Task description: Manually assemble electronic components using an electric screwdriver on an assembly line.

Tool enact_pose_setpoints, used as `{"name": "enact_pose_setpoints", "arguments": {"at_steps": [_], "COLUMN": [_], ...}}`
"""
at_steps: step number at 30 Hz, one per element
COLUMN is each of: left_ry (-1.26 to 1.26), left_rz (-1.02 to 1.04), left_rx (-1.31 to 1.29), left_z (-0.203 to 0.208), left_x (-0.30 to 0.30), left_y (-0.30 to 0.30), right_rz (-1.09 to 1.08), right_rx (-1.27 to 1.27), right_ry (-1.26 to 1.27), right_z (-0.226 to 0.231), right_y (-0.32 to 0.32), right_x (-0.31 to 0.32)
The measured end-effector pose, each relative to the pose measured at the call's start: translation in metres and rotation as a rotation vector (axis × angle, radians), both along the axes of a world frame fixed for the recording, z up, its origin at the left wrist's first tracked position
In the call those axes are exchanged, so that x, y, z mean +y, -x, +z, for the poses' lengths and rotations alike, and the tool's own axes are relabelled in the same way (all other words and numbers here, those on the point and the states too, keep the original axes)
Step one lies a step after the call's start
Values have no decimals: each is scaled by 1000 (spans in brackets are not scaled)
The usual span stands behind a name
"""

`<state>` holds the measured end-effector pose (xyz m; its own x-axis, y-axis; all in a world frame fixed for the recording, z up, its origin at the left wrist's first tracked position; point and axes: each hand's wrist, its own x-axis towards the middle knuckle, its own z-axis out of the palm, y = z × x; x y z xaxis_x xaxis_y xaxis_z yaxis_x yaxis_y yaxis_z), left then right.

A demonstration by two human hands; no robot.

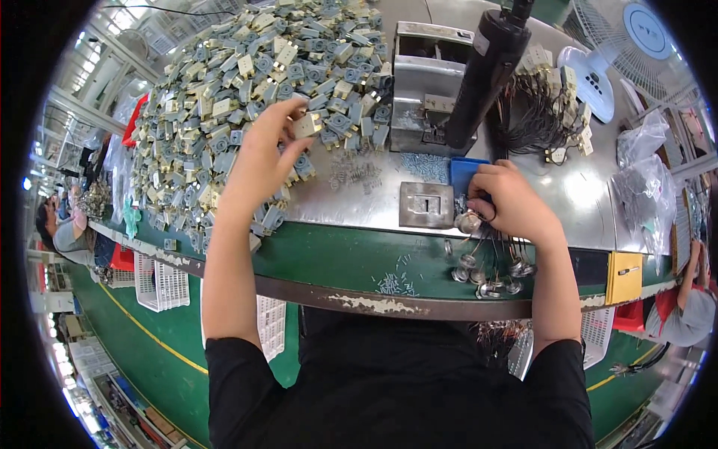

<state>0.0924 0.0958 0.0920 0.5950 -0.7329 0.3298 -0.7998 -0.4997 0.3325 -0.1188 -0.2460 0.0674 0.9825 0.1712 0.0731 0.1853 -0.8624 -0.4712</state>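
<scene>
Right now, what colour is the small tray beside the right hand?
The tray is blue, best seen in the head view.

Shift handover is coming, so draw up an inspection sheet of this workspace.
Surface: metal sheet behind a green strip; the brown front rim is chipped.
Job's things: cream block in hand; round metal parts on the green strip.
Clutter: large pile of grey and cream blocks; small screw-like pieces loose near the rim.
Hands: left hand grips the cream block; right hand is curled beside the blue tray, its exact grip hidden.
Cables: tangled black wires at the right, beyond the right hand.
Surroundings: fan at far right; white basket below the bench; other people at both sides.
</scene>
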Motion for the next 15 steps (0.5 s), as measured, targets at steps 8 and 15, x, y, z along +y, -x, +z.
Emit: {"name": "enact_pose_setpoints", "arguments": {"at_steps": [8,15], "left_ry": [829,867], "left_rz": [-366,-486], "left_rx": [1000,917], "left_z": [-22,-14], "left_x": [-25,-37], "left_y": [73,83], "right_rz": [-22,-68], "right_rx": [-2,-86], "right_ry": [-34,-30], "right_z": [-6,-11], "right_y": [2,-1], "right_x": [6,13]}}
